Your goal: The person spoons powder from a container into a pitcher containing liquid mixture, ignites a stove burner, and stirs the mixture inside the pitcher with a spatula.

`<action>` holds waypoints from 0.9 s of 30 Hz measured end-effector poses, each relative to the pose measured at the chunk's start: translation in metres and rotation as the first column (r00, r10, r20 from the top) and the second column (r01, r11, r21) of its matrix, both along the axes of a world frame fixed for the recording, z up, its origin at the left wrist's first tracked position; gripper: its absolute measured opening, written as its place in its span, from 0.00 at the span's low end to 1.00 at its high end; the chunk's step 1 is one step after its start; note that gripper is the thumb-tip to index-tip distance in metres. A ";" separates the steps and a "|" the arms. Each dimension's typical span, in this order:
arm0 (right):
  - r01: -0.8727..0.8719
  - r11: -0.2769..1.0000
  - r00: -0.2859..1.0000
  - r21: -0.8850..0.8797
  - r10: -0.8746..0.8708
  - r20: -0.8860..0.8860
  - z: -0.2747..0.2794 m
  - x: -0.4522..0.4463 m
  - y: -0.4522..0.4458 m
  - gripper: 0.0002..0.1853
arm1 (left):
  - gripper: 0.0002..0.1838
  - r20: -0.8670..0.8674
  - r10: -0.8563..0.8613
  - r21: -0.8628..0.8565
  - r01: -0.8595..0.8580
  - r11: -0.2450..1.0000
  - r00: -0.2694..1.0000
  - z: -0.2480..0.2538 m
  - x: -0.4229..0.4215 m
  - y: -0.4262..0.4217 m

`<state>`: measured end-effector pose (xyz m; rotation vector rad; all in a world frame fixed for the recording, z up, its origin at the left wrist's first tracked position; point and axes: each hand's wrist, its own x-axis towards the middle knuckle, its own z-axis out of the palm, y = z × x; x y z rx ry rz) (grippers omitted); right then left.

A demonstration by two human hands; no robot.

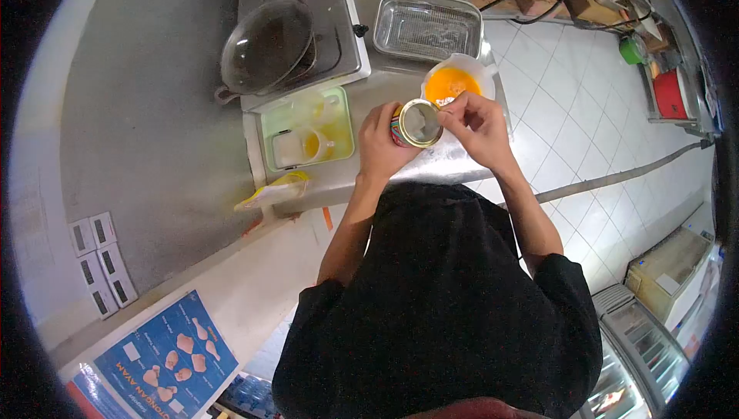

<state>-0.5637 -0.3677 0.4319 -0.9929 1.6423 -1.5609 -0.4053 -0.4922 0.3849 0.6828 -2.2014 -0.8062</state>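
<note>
My left hand [381, 145] is wrapped round a small open tin can [399, 128] with a colourful label and a gold-coloured rim. Something pale shows inside the can. At the can's right rim, the fingers of my right hand [479, 128] are pinched together; what they hold, if anything, is hidden. Just beyond both hands stands a white bowl [486, 72] holding orange-yellow liquid [453, 82], which looks like beaten egg. A small white patch [444, 101] shows at the bowl's near side, beside my right fingertips.
Behind the bowl is a clear rectangular glass dish [428, 26]. To the left, a green tray [344, 122] holds a cup [322, 145] and other containers. A yellow packet [273, 190] lies at the counter's edge. A dark pan [265, 41] sits on the stove [350, 49].
</note>
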 end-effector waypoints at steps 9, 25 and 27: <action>0.282 0.959 0.887 -0.005 -0.259 0.384 -0.017 -0.020 0.001 0.05 | 0.34 0.105 0.026 0.097 -0.036 0.995 0.994 0.004 -0.002 0.000; 0.435 0.831 0.692 -0.347 -0.555 -0.461 -0.049 -0.049 0.023 0.05 | 0.35 0.137 0.072 0.193 -0.098 0.976 0.988 -0.006 0.008 0.004; 0.466 0.818 0.783 -0.337 -0.559 -0.274 -0.039 -0.047 0.022 0.03 | 0.36 0.111 0.058 0.184 -0.078 0.980 0.992 -0.012 0.007 0.001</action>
